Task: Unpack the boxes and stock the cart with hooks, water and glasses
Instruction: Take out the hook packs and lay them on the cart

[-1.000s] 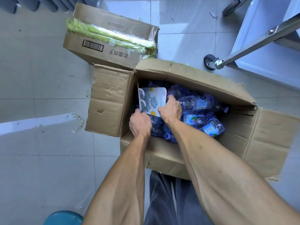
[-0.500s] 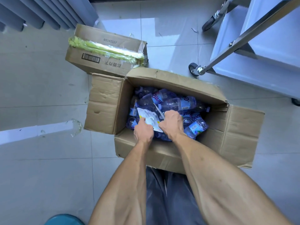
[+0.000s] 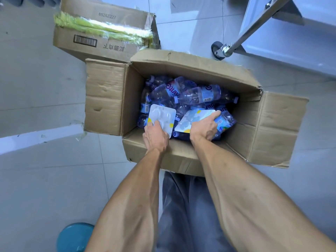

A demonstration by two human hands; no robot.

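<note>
left hand (image 3: 155, 135): inside the open box at its near-left corner, pinching the near edge of a blister pack of hooks (image 3: 161, 119), thumb on top
left pack: clear-plastic face up, white with yellow dots, lying on the bottles at the left of the box
right hand (image 3: 206, 127): also in the box, gripping a second hook pack (image 3: 192, 120), fingers curled over its right edge, index finger stretched along the top
right pack: tilted, card face up, just beside the left pack, not clearly touching it
water bottles (image 3: 192, 94): loose pile filling the box, blue labels, lying on their sides under both packs
open cardboard box (image 3: 190, 70): on the tiled floor, flaps folded out left and right, near wall against the person's legs
second cardboard box (image 3: 101, 44): behind and left of the open one, closed, green tape strip along its top edge, barcode on its side
cart (image 3: 291, 39): top right, white shelf, metal leg, caster (image 3: 217, 50) just beyond the open box's far wall
teal round object (image 3: 74, 237): bottom left on the floor, cannot tell what it is
</note>
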